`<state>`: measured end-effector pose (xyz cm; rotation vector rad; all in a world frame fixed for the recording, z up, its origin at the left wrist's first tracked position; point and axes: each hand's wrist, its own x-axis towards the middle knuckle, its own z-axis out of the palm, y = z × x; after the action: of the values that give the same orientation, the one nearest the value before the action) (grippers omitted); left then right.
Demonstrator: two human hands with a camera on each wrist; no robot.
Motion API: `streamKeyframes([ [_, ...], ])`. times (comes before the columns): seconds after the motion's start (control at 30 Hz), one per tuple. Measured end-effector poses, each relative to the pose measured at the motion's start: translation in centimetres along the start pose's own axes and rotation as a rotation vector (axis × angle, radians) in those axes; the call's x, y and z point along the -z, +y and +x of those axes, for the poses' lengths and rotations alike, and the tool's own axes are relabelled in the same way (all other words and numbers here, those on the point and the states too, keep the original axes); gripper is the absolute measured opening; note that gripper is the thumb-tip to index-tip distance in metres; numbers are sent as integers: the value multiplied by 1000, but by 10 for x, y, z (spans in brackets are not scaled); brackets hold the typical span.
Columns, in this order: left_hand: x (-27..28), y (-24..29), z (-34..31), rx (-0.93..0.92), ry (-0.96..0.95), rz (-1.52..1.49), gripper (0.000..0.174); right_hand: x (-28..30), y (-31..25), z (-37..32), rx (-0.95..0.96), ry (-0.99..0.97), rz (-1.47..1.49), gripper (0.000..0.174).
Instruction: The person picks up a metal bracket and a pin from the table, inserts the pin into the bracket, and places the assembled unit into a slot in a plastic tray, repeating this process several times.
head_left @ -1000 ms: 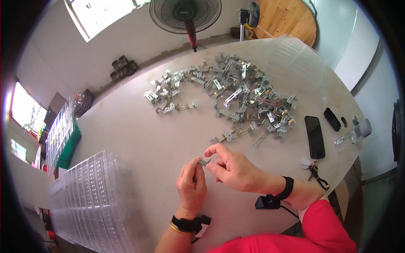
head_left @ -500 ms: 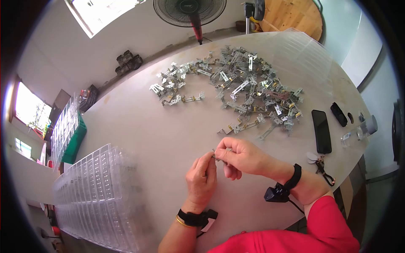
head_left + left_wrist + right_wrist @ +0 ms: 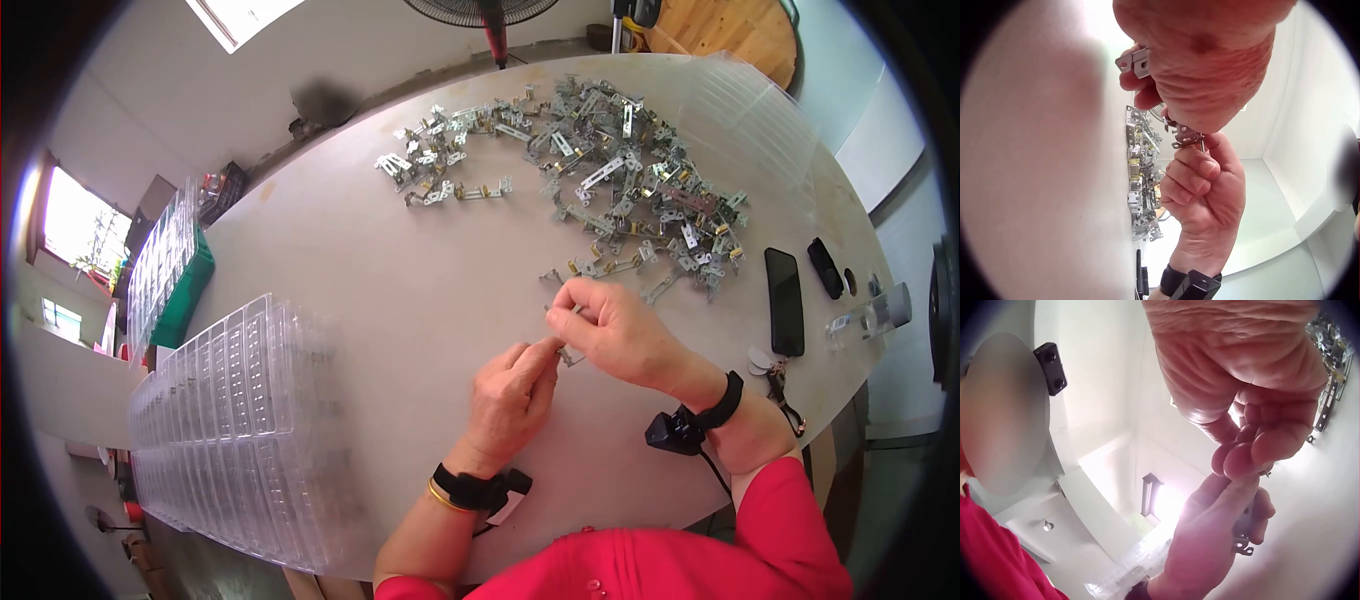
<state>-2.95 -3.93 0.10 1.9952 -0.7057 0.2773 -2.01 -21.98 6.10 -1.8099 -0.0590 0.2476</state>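
Above the table, my left hand [image 3: 510, 405] grips a small metal bracket [image 3: 1134, 64]; its holed end sticks out past the fingers in the left wrist view. My right hand [image 3: 620, 335] meets the left fingertips, its thumb and fingers pinching at a metal piece [image 3: 1186, 134] with a thin shaft beside it. Part of the metalwork shows below the right fingers in the head view. The fingers hide much of both pieces. Beyond the hands lies a heap of similar metal brackets [image 3: 610, 185], some with brass-coloured parts.
Stacked clear plastic trays [image 3: 225, 430] stand at the left, with a green box [image 3: 190, 300] behind. A phone [image 3: 785, 302], a dark case [image 3: 825, 268], keys [image 3: 778, 380] and a clear bottle [image 3: 870, 315] lie at the right. Another clear tray [image 3: 750, 120] lies at the back.
The right thumb and fingers, apart a second ago, have come together on the metal piece. The head view has tilted down, so the heap sits higher in it. The left hand keeps its grip.
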Motion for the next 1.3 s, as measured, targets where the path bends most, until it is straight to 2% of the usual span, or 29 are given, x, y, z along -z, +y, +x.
streamKeyframes([
  [0.1,-1,4,-1,82,-30,-93,17,4,7,5,55,107,24,24],
  [0.17,-3,-1,-4,422,71,-475,17,4,6,4,74,153,46,22],
  [0.2,-1,-2,-3,424,71,-472,17,5,-2,1,14,111,115,21],
  [0.27,6,-4,0,610,157,-652,20,3,-8,0,-44,65,189,20],
  [0.37,11,-2,4,640,182,-681,23,-4,-3,-2,-51,-40,152,18],
  [0.4,11,-2,4,658,198,-687,23,-7,4,-2,3,-59,137,17],
  [0.43,11,-4,4,658,199,-688,23,-8,8,-1,57,-78,122,16],
  [0.53,9,-8,2,608,203,-683,22,-9,5,-2,26,-122,65,10],
  [0.73,6,-10,0,551,229,-642,20,-9,8,-1,32,-106,29,9],
  [0.9,4,-12,0,429,217,-417,19,-9,7,-2,51,-100,-5,10],
  [1.3,4,-14,-4,353,222,-336,20,-5,2,-5,83,-68,-99,14],
])
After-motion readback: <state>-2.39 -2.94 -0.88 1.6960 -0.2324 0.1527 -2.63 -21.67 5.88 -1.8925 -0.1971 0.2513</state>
